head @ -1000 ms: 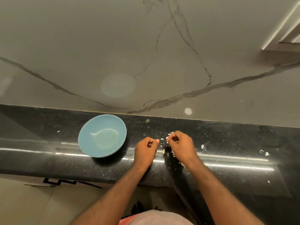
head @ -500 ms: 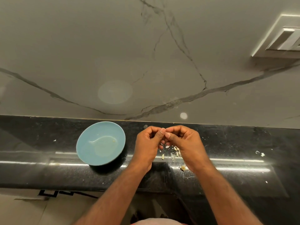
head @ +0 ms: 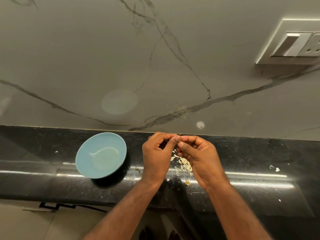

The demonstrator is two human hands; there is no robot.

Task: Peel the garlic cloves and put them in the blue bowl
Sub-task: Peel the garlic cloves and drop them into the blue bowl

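Just right of the blue bowl, left hand and right hand are held together, fingers pinched on a hidden garlic clove, peel scraps beneath; nothing peeled is seen in it, most work judged left

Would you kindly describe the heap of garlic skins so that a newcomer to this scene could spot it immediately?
Find the black countertop under the marbled wall. Right of the blue bowl, between the left hand and right hand, lies the heap of garlic skins. It is the one dense pale cluster; other flecks lie singly.
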